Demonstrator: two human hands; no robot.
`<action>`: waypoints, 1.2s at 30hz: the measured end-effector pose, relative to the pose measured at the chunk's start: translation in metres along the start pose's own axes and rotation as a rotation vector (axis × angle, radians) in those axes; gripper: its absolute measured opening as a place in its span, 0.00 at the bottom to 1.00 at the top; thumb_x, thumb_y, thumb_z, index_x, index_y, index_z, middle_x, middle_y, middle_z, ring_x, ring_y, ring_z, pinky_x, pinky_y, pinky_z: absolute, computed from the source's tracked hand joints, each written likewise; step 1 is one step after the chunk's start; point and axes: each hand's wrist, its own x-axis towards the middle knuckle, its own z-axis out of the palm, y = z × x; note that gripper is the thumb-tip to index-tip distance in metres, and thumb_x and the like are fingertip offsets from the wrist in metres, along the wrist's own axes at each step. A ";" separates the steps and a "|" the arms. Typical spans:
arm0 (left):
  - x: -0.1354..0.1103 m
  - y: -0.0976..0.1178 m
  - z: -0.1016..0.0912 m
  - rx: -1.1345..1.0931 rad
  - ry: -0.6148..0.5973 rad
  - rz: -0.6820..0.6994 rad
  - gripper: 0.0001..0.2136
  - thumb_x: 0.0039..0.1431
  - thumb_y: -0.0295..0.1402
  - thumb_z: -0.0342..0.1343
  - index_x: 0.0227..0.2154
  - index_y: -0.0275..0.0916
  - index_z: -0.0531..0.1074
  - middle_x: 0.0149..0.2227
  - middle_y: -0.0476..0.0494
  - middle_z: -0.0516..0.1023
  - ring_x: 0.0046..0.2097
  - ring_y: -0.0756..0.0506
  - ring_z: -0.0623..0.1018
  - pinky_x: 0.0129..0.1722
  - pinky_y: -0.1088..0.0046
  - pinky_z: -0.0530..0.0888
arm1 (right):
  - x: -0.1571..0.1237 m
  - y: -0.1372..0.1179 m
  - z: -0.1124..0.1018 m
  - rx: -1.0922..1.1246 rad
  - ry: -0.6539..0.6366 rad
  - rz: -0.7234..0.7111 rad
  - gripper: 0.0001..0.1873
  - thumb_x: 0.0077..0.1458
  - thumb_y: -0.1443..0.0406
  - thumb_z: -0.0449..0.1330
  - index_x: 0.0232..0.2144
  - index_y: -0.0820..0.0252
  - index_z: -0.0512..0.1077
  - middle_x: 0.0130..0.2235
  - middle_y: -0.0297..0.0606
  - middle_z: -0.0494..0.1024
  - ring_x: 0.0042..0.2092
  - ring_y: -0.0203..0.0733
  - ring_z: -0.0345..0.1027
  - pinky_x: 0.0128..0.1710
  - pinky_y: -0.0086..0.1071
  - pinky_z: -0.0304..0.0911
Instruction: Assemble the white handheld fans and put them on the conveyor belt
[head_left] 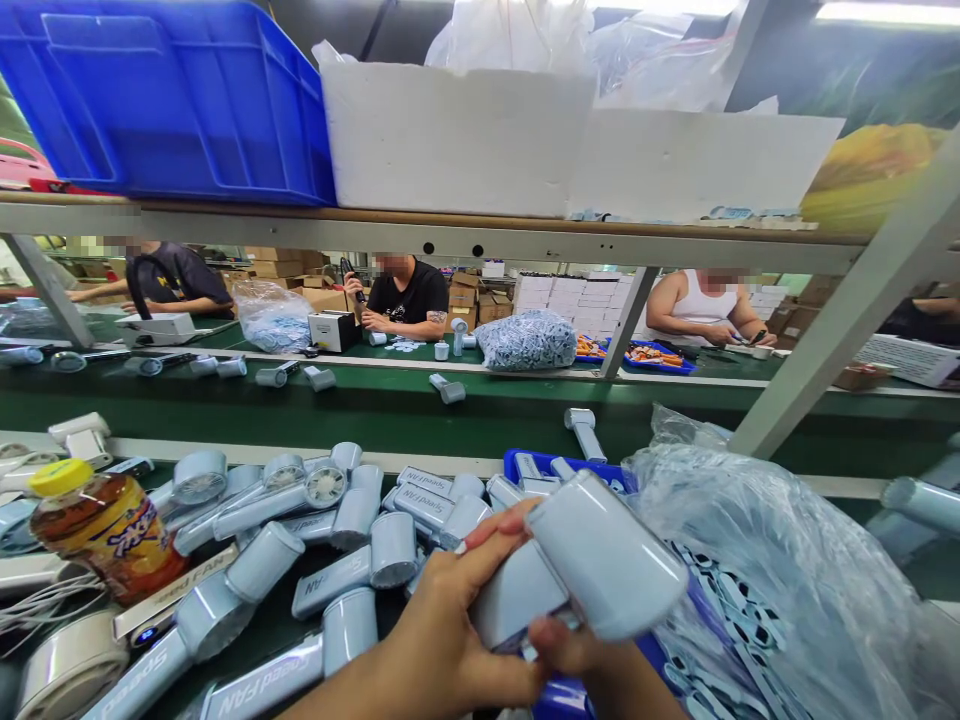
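Fingers (491,545) of left hand (439,645) wrap the fan (600,570).

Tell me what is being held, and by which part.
One pale blue handheld fan, in both hands: the left hand wraps its handle, the right hand pinches the handle just below the cylindrical head.

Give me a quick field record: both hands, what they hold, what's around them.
left hand: grips the handle of the handheld fan
right hand: below, thumb on the same fan
fan pile: matching fans heaped left of the hands
bottle: yellow cap, far left
plastic bag: clear, right of the hands
blue tray: behind the held fan
conveyor belt: green, carries scattered fans
co-workers: three seated across the belt
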 end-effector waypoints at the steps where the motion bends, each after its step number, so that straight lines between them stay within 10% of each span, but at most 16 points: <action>1: 0.000 -0.001 0.000 -0.011 0.002 -0.017 0.28 0.38 0.25 0.62 0.48 0.43 0.69 0.45 0.42 0.73 0.46 0.37 0.71 0.47 0.64 0.68 | 0.001 0.001 0.000 0.028 0.035 0.031 0.37 0.37 0.42 0.59 0.46 0.56 0.68 0.35 0.46 0.76 0.44 0.56 0.67 0.48 0.47 0.59; 8: 0.003 -0.006 -0.007 -0.349 -0.044 -0.146 0.32 0.39 0.24 0.61 0.51 0.42 0.62 0.45 0.44 0.70 0.48 0.39 0.70 0.49 0.64 0.65 | 0.003 -0.002 -0.006 0.111 -0.008 0.142 0.46 0.28 0.45 0.67 0.50 0.56 0.64 0.45 0.45 0.73 0.53 0.57 0.60 0.53 0.48 0.52; 17: -0.004 -0.009 0.000 -0.199 -0.009 -0.176 0.39 0.37 0.25 0.63 0.56 0.40 0.57 0.54 0.40 0.66 0.54 0.34 0.64 0.55 0.58 0.59 | -0.001 0.010 -0.007 0.083 0.058 0.147 0.40 0.28 0.46 0.67 0.44 0.58 0.68 0.43 0.46 0.74 0.46 0.55 0.66 0.47 0.45 0.60; 22: 0.012 -0.008 -0.023 -0.467 -0.033 -0.276 0.27 0.41 0.29 0.63 0.47 0.39 0.66 0.39 0.45 0.73 0.40 0.44 0.73 0.40 0.72 0.70 | 0.015 0.004 -0.029 0.053 -0.078 0.130 0.42 0.37 0.43 0.62 0.52 0.56 0.61 0.46 0.46 0.72 0.47 0.51 0.67 0.45 0.45 0.62; 25: 0.017 -0.007 -0.050 -0.680 0.072 -0.264 0.24 0.40 0.37 0.64 0.43 0.38 0.67 0.26 0.51 0.70 0.23 0.53 0.69 0.21 0.81 0.65 | 0.043 -0.002 -0.073 -0.356 -0.078 0.213 0.34 0.47 0.48 0.58 0.52 0.58 0.59 0.42 0.44 0.74 0.42 0.45 0.70 0.41 0.39 0.65; 30: 0.018 -0.002 -0.088 -0.841 0.354 -0.270 0.23 0.42 0.42 0.62 0.43 0.38 0.69 0.24 0.50 0.69 0.24 0.51 0.70 0.22 0.78 0.67 | 0.129 0.033 -0.150 -1.025 0.028 0.455 0.20 0.54 0.58 0.55 0.45 0.68 0.65 0.33 0.43 0.76 0.34 0.42 0.72 0.32 0.34 0.67; 36: 0.020 -0.004 -0.106 -0.736 0.549 -0.399 0.33 0.30 0.39 0.68 0.45 0.41 0.69 0.29 0.46 0.73 0.30 0.46 0.73 0.32 0.70 0.72 | 0.241 0.108 -0.164 -1.341 -0.103 0.491 0.15 0.57 0.62 0.55 0.46 0.62 0.66 0.48 0.41 0.69 0.45 0.44 0.66 0.44 0.44 0.63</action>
